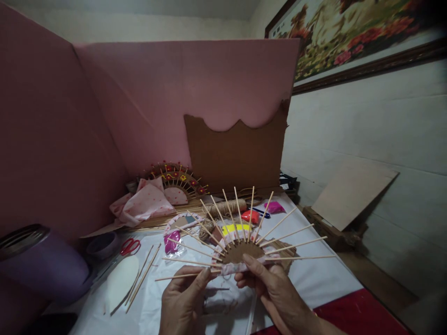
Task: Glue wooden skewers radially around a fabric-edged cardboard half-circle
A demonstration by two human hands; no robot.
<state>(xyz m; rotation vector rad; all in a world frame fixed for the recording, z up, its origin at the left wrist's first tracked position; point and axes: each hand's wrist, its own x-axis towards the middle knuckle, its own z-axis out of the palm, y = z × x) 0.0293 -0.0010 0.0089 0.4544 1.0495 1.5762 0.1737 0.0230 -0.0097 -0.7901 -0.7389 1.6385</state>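
Evidently, our brown half-round cardboard fan (240,253), rayed with thin pale wooden sticks (250,214), is held lower centre: our right hand (274,284) clamps its white-and-pink cloth edge (233,268), probably for steadiness, while our left hand (185,295) pinches the lowest left stick (174,278). Loose pale wooden sticks (143,279) lie lower left, seemingly placed handy.

The person's left grip (185,298) and right grip (274,281) are bare hands with short thumbnails; what may be a thin band (315,314) edges the right wrist.
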